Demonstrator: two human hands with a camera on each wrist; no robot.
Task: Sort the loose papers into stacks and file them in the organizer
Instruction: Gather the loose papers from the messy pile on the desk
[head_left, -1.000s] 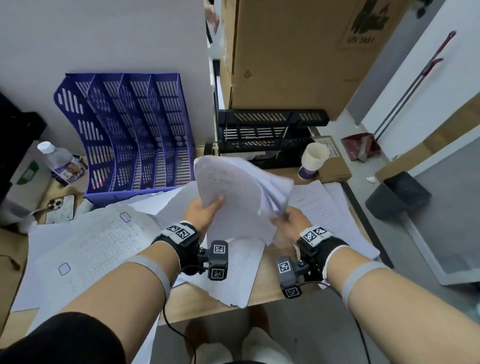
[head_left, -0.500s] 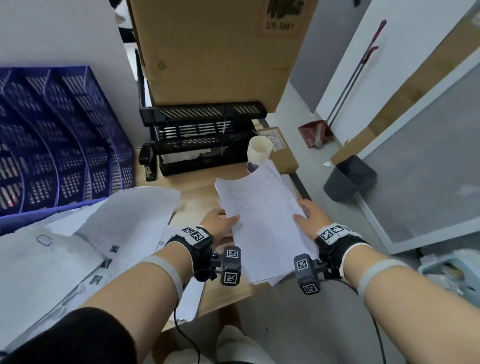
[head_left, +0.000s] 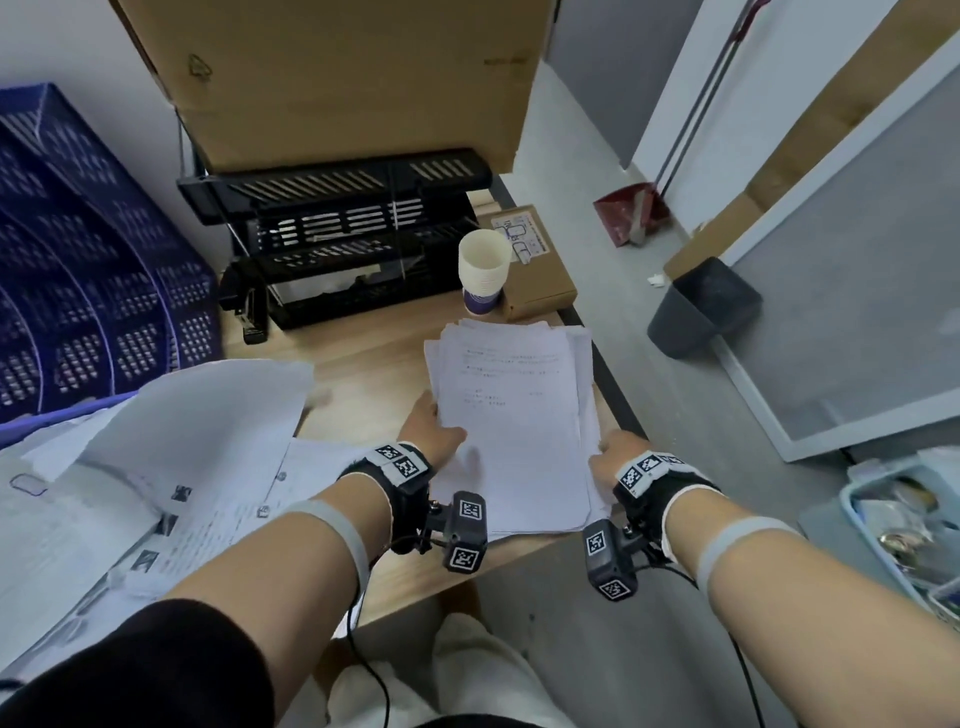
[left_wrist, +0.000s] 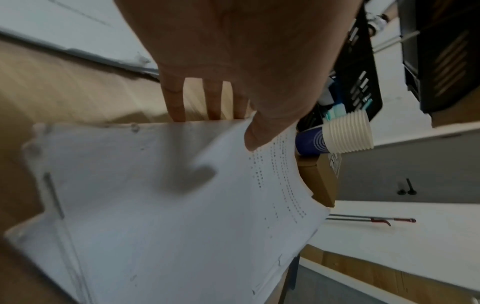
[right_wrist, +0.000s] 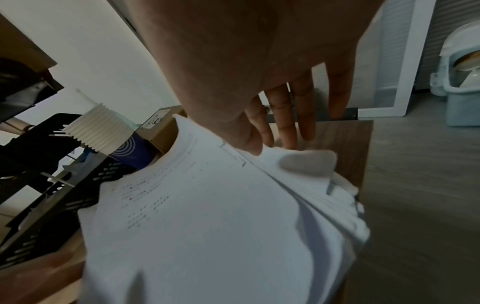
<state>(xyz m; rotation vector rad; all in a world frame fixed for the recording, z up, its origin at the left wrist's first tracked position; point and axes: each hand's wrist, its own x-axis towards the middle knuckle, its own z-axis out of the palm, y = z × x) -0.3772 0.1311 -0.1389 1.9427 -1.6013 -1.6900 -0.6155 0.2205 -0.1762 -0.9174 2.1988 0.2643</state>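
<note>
A stack of white printed papers (head_left: 511, 426) lies flat and low over the right end of the wooden desk (head_left: 363, 358), its near edge past the desk's front. My left hand (head_left: 431, 431) pinches its left edge, thumb on top (left_wrist: 255, 142) and fingers (left_wrist: 179, 111) under the sheets. My right hand (head_left: 618, 452) holds the right edge the same way, thumb (right_wrist: 252, 148) on top. Whether the stack (left_wrist: 168, 205) (right_wrist: 207, 216) rests on the wood I cannot tell. The black tiered organizer (head_left: 337, 234) stands behind it, and the blue upright organizer (head_left: 93, 291) at far left.
Loose sheets (head_left: 156, 467) cover the desk's left half. Stacked paper cups (head_left: 483, 270) and a small brown box (head_left: 540, 270) stand just beyond the stack. A stapler (head_left: 249, 312) lies by the black organizer, which carries a large cardboard box (head_left: 337, 78). A dark bin (head_left: 701, 306) sits on the floor to the right.
Both hands carried the stack from upright in the air over the middle of the desk to flat and low at its right end. My view swung right with it.
</note>
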